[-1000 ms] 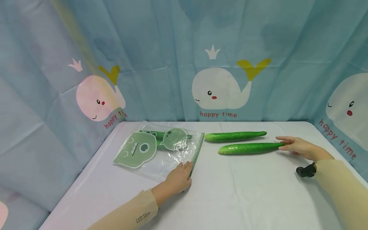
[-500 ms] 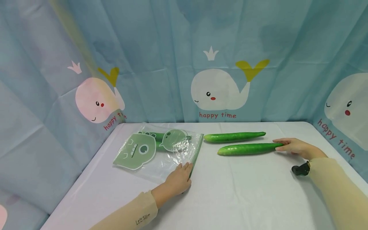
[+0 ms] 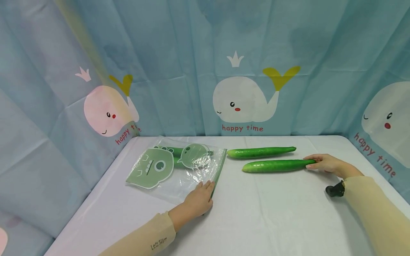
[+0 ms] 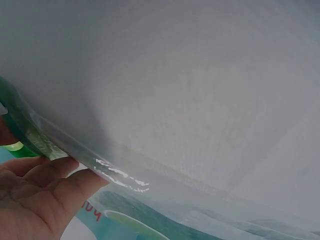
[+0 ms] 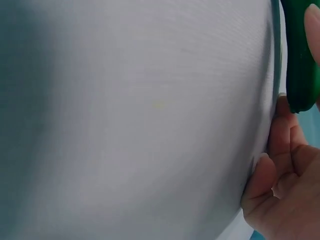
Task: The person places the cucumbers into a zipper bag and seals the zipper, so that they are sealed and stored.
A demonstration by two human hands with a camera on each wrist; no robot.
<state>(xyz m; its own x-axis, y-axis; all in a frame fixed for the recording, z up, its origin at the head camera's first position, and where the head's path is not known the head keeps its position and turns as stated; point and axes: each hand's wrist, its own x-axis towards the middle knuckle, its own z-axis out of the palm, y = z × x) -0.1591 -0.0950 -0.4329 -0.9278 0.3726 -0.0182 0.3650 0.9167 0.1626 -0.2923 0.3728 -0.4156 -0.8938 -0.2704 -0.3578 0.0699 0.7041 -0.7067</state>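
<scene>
Two long green cucumbers lie side by side on the white table, the far cucumber (image 3: 261,152) behind the near cucumber (image 3: 275,165). My right hand (image 3: 328,165) holds the near one by its thin right end. In the right wrist view the thumb lies on this cucumber (image 5: 301,60), with fingertips beside its tip. My left hand (image 3: 196,199) rests with rather straight fingers on the lower right of a clear zip bag (image 3: 182,181) printed with green cartoon monsters. Green cucumber-like pieces show inside the bag, partly hidden by the print. In the left wrist view, fingertips touch the bag's film (image 4: 125,180).
The white table (image 3: 250,217) ends at the back against a blue curtain (image 3: 173,71) with whale prints. More curtain hangs at left and right. A small black device (image 3: 335,189) sits at the right sleeve's cuff.
My right hand has shifted slightly left along the tip of the near cucumber. The left hand and bag have stayed in place; the head view has tilted a little.
</scene>
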